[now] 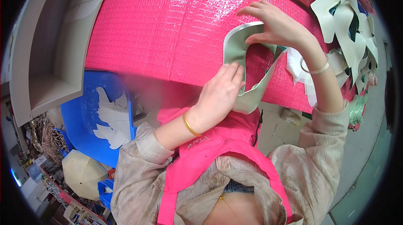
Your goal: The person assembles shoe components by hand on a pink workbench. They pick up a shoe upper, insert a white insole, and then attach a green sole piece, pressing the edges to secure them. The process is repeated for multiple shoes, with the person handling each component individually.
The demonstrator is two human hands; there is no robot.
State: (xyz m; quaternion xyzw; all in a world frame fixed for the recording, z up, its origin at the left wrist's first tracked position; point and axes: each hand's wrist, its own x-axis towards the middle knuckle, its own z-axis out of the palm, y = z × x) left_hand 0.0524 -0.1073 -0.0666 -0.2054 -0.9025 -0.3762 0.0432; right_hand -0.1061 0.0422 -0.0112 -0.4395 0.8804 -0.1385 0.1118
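Observation:
A pale green, looped shoe upper (254, 99) rests at the near edge of the pink-covered table (168, 28), its opening showing the pink cover through it. My left hand (222, 88) is closed on its left side, fingers pressed together with the tips over the inner edge. Above the upper's far end, my right hand (279, 26) is spread, thumb and fingers apart on either side of the pale rim. The thumb is close to the inner face; whether it touches I cannot tell.
More pale green uppers (352, 40) are heaped at the far right. White cut pieces (300, 72) lie beside my right wrist. Left of me are a blue bin (79, 116) with white scraps (113, 118) and a grey box-like shelf (50, 57). Green strands (357, 108) hang at the right.

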